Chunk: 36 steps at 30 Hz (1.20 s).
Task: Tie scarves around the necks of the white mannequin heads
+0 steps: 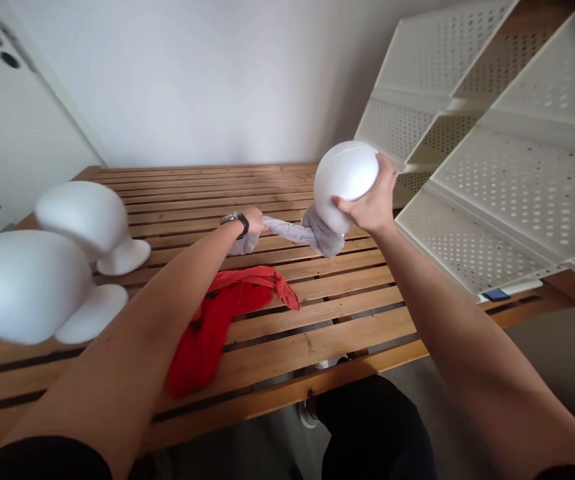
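Note:
My right hand grips a white mannequin head by its rounded top, thumb on the near side, over the right part of the slatted bench. A light grey scarf wraps round the lower part of this head. My left hand, with a watch on its wrist, is closed on the scarf's other end, and the cloth stretches between head and hand. Below my left hand a crumpled red cloth lies on the slats, partly covered by my left forearm.
Two more white mannequin heads stand at the left of the wooden slatted bench. White perforated plastic baskets lean at the right, close to my right arm. A wall rises behind, with a door at the left.

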Available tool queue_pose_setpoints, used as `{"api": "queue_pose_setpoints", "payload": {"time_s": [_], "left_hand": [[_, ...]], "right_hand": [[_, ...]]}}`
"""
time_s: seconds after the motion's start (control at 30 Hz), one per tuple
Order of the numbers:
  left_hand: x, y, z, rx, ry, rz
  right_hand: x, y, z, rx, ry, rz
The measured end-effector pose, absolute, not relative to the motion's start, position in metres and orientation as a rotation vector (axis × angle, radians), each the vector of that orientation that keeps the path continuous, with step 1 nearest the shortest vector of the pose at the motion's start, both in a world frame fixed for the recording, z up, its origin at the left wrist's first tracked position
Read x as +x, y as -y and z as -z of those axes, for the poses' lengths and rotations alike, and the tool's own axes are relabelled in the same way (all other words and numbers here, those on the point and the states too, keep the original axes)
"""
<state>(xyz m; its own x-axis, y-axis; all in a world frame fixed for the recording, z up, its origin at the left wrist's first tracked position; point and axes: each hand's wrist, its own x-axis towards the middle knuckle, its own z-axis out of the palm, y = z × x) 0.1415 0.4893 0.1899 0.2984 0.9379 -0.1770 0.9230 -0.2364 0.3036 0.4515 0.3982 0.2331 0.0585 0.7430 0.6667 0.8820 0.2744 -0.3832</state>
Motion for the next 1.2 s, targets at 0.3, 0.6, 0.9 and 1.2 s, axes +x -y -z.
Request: {"api": "queue_pose_setpoints", "payload": {"time_s": [0.3, 0.6, 0.9, 1.2], "left_hand": [[0.257, -0.596, -0.094, 2.320, -1.651, -0.222], [0.190, -0.466, -0.052, 2.237, -1.445, -0.498], [-0.025, -0.236, -0.200, 2.498, -1.533, -0.558], [-0.226, -0.270, -0.311, 1.464, -2.846, -0.606]], "right_hand": [[0.510, -0.494, -0.120, -1.566, 1.728, 0.172], [0.514, -0.497, -0.131, -1.677, 1.701, -0.076], [0.448, -0.368, -0.138, -1.358, 1.551, 0.048], [0.316, -0.104, -0.081, -1.416, 1.449, -0.291]]}}
